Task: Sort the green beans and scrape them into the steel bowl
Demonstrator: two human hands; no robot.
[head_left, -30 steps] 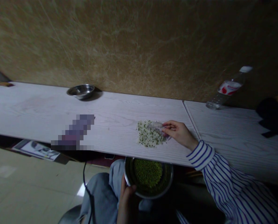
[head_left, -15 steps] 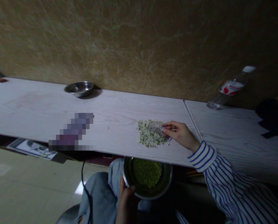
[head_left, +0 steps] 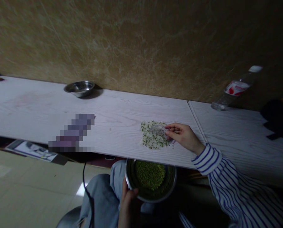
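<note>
My left hand (head_left: 129, 198) grips the rim of a steel bowl (head_left: 151, 200) below the table's front edge. Inside it lie many small green beans (head_left: 151, 175) that look like mung beans. Over the table, the fingertips of my right hand (head_left: 181, 134) pinch a clear curved plastic piece (head_left: 158, 129); its exact kind is hard to make out. This piece rests on or just above a flat spread of white grains mixed with green beans (head_left: 153, 141). The grains look like rice.
A second steel bowl (head_left: 79, 89) stands near the wall at the back left. In front of it lies a blurred-out flat item (head_left: 76, 129). A clear bottle (head_left: 236, 88) stands at the right, by dark cloth (head_left: 278, 117). A black cable (head_left: 84, 180) hangs below the table (head_left: 117, 110).
Both hands keep almost the same place, the left on the bowl and the right on the clear plastic piece. The view shifts very slightly.
</note>
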